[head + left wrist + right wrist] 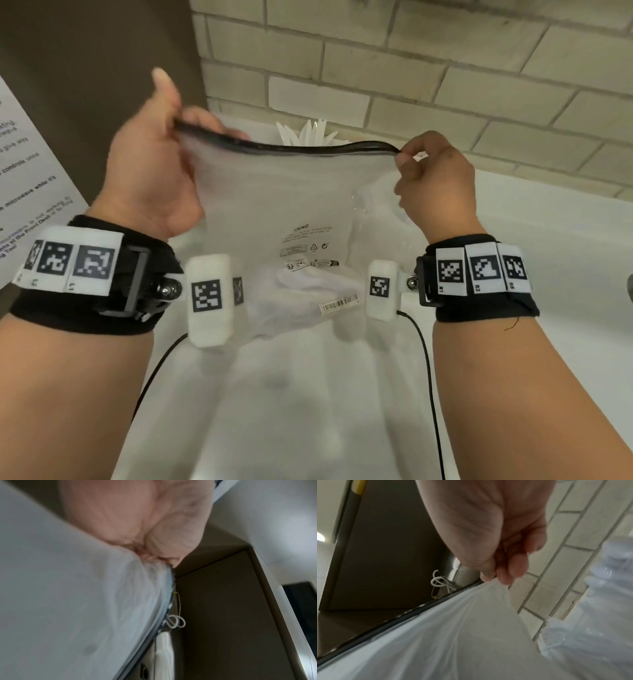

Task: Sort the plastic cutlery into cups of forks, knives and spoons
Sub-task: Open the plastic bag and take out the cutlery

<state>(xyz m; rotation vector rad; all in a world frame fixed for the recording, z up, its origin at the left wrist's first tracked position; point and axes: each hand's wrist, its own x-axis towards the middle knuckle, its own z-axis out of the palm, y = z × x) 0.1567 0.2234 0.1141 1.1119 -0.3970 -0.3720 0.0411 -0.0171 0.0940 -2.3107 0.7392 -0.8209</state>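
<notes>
Both hands (154, 164) (435, 174) pinching bag (294, 219) zip edge, cutlery unsorted; next probably open bag, empty it

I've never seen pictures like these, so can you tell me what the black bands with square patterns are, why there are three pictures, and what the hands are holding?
Those bands carry small cameras, one on each wrist; a third camera sits on the person's head. The big picture is the head view, looking down. The left hand and the right hand pinch the black zip edge of a frosted plastic bag and hold it up above a white counter. Behind the bag, white plastic cutlery pokes up. The other two pictures look along each hand at its fingers gripping the bag.
</notes>
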